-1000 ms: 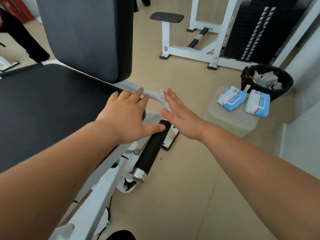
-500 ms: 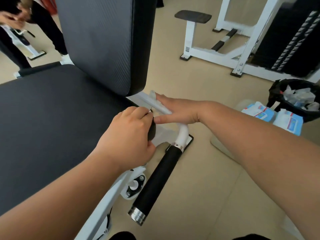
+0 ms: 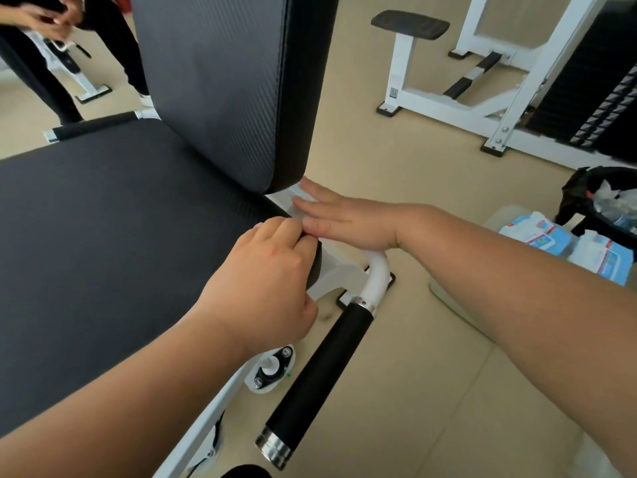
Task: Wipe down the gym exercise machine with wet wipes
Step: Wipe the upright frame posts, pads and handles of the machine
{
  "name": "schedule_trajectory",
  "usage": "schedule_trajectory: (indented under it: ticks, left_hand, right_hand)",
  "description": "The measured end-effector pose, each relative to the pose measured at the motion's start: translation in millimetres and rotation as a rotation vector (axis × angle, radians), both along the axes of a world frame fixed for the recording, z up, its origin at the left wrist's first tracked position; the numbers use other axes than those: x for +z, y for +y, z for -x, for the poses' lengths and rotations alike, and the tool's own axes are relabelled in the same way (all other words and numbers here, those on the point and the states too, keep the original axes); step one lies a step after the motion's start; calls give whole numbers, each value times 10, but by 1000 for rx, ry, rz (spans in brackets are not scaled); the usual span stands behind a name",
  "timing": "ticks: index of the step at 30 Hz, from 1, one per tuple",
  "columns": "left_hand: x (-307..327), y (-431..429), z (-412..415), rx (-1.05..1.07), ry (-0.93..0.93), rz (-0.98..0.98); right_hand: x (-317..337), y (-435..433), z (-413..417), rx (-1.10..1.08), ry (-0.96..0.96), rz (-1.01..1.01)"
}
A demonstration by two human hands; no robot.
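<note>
Pressing wet wipe (image 3: pixel 299 196) with flat right hand (image 3: pixel 348 220) onto white frame (image 3: pixel 341 270) running 10-to-4 o'clock. Gripping seat pad (image 3: pixel 120 236) with curled left hand (image 3: pixel 265 281) fingers.

Gym setting. Indicated by a black padded seat (image 3: pixel 103 236) and backrest (image 3: pixel 224 81) mounted on white steel framing, a second white machine (image 3: pixel 404 63), and a weight stack (image 3: pixel 582 81).

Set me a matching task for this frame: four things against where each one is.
1 right hand; 2 left hand; 3 black foam handle grip; 4 blue-and-white wipe packs.
A beside the black bin; B curled over the edge of the black padded seat; C flat on the white wipe; D untouched, jutting toward the camera.
Pairs: 1-C; 2-B; 3-D; 4-A.
</note>
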State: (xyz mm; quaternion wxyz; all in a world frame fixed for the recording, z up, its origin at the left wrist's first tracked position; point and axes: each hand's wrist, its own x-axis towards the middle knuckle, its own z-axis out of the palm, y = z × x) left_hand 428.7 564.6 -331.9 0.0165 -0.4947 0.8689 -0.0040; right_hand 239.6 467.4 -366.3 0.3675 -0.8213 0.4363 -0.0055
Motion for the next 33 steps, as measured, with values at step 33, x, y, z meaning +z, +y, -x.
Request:
schedule_trajectory:
  ticks: [33]
  left_hand:
    - [-22, -34, -20, -37, -2, 14]
  right_hand:
    - [-439, 1757, 187, -459, -463, 99]
